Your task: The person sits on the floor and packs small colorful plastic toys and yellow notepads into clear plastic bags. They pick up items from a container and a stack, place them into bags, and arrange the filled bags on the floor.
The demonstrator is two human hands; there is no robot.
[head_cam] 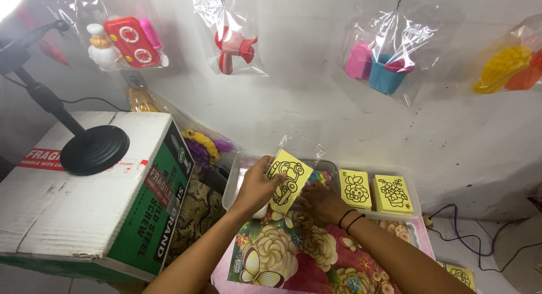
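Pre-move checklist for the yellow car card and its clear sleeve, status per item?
1. Left hand grips yellow card: ok.
2. Card partly inside clear sleeve: ok, upper edge in.
3. Right hand holding the sleeve: cannot tell, fingers hidden behind card.
4. Card fully seated: not ok, most of it shows below the sleeve.
5. Card stacks in clear tray upright: ok.

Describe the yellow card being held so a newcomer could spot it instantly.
Start at the clear plastic tray right of the big cardboard box. Over it, the left hand holds a yellow card in a clear sleeve. Unlike the flower-printed stacks beside it, this one shows a car outline and stands tilted.
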